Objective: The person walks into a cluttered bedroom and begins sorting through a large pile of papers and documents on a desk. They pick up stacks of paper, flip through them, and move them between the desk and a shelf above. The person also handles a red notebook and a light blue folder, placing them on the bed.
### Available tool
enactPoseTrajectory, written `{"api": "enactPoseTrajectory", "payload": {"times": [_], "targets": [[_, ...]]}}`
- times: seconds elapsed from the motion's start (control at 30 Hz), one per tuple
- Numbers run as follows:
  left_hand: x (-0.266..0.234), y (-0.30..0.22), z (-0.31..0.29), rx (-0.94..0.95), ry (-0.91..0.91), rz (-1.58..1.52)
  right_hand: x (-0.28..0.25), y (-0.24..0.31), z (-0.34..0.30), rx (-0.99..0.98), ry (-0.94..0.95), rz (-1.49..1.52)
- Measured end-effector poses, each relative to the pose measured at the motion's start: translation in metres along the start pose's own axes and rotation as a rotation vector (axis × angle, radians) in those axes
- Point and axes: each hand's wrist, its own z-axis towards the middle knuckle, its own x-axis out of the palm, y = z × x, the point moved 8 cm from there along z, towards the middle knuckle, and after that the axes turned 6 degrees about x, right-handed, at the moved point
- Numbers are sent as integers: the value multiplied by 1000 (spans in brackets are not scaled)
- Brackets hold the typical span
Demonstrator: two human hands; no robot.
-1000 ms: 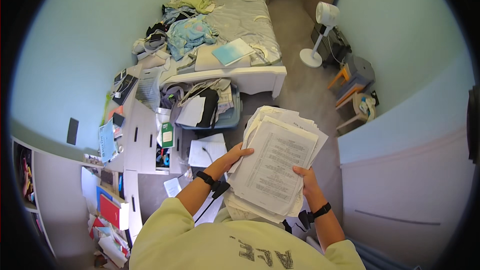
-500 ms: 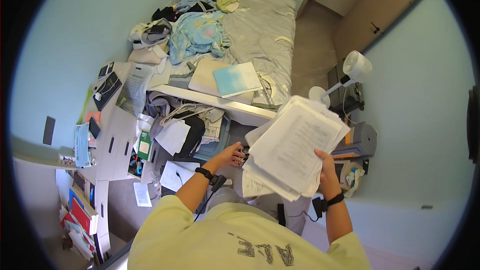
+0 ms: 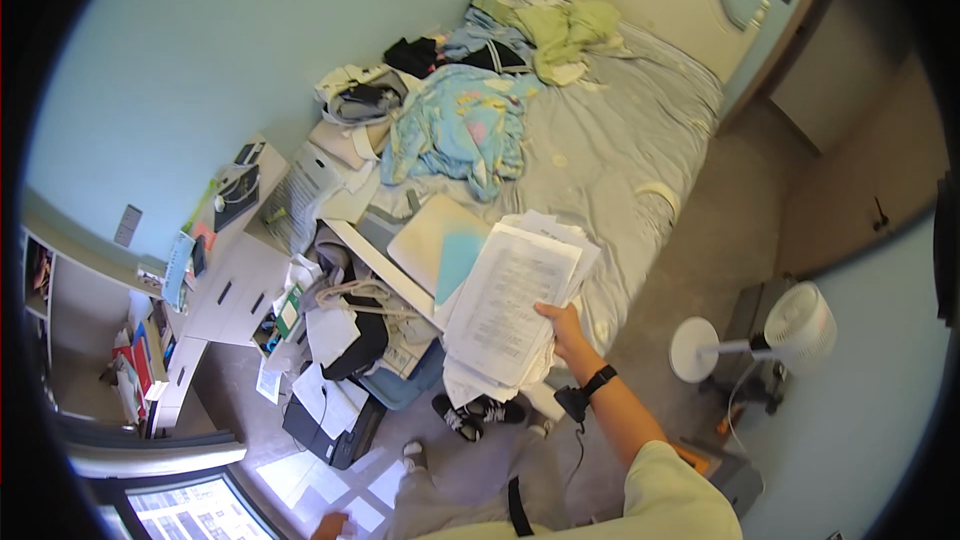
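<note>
My right hand (image 3: 565,328) grips a thick stack of loose printed papers (image 3: 515,300) by its right edge. Its sheets are uneven at the rim. Held in the air, the stack overlaps the foot of the bed and partly covers a light-blue booklet (image 3: 458,258). At the bottom edge, only a small part of my left hand (image 3: 332,527) shows, low near bright patches of light on the floor; its fingers are too cut off to read. Below the stack, a pair of black-and-white shoes (image 3: 478,414) lies on the floor.
A bed (image 3: 600,140) carries crumpled clothes (image 3: 460,125). On the left are a white desk (image 3: 235,275), a black printer-like box (image 3: 335,430) with papers on it, and a bin (image 3: 405,385). A white fan (image 3: 798,325) stands right; a lit screen (image 3: 205,510) is lower left.
My view has turned, and I stand more upright. The stack has shifted left over the bed's foot, still in my right hand. My left hand has dropped to the lower edge.
</note>
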Motion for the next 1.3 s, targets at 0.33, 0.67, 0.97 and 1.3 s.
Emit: {"api": "enactPoseTrajectory", "payload": {"times": [0.33,0.67,0.97,1.3], "targets": [[84,-147,-160,-229,-145,-291,-90,-76,170,199,-56,-71],[124,-131,-263,-331,-181,-426,-170,-122,183,0,-395,-613],[145,76,-287,-246,-183,-1171,-168,-110,143,115,-418,-1350],[20,221,-127,6,-246,-857,-37,-155,-55,249,-337,-932]]}}
